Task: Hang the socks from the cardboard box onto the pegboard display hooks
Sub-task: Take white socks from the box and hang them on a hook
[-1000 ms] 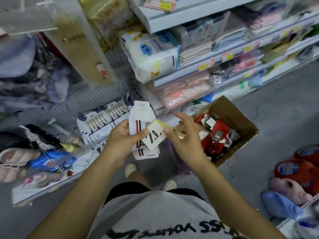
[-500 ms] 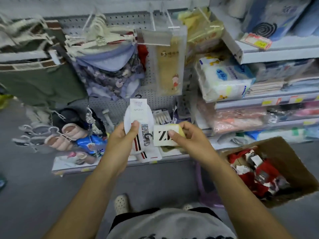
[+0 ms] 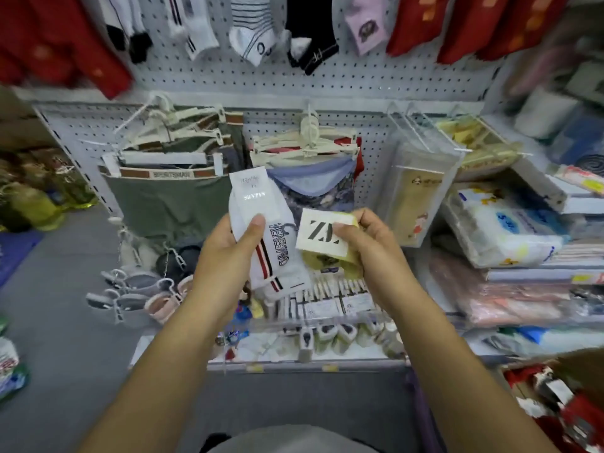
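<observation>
The left hand (image 3: 228,253) grips a white striped sock pair (image 3: 268,237) and the right hand (image 3: 369,243) pinches a yellow pair (image 3: 322,235) by its card, both unhung beneath the pegboard (image 3: 376,76) at 12 o'clock, with red socks (image 3: 581,416) left in the cardboard box (image 3: 578,359) at 4 o'clock

Shop aisle: pegboard (image 3: 376,76) wall hung with socks (image 3: 248,37), briefs (image 3: 170,204) on clip hangers (image 3: 304,145), shelves (image 3: 539,274) of packaged goods (image 3: 503,227), yellow price tags (image 3: 330,367) along edges.
</observation>
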{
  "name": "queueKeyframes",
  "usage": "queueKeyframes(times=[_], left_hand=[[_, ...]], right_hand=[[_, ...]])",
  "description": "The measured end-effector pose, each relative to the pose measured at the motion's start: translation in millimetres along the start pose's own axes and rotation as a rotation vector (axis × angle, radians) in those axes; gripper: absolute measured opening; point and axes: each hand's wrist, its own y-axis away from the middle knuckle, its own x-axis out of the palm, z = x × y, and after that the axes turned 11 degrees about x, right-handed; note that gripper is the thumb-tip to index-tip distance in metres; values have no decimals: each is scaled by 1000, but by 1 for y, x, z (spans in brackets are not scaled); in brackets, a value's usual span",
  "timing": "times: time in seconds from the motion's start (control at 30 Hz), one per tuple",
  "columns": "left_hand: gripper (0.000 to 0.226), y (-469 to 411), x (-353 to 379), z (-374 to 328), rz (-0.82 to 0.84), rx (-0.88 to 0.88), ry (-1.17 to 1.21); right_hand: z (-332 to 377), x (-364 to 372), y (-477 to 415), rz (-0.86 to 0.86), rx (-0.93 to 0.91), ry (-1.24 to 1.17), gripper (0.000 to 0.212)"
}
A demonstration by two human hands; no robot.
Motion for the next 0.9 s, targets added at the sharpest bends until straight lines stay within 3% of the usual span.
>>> queueKeyframes(times=[0.13,0.33,0.43,0.53,0.9], left_hand=[[22,-42,-27,-32,18,49,30],[19,-102,-22,-71,77,102,22],[19,-129,-7,-86,82,140,16],[18,-154,12,-98,81,185,-39],[24,-226,84,-130,-32,320,-159]], right_hand=[[28,38,-23,-54,-66,-206,10],[76,58,-55,-148,-143,-319,20],[105,51,-71,-230,-239,-241,13],[136,38,-90,-310,-322,-171,33],[267,-9,-191,-491,-596,50,44]])
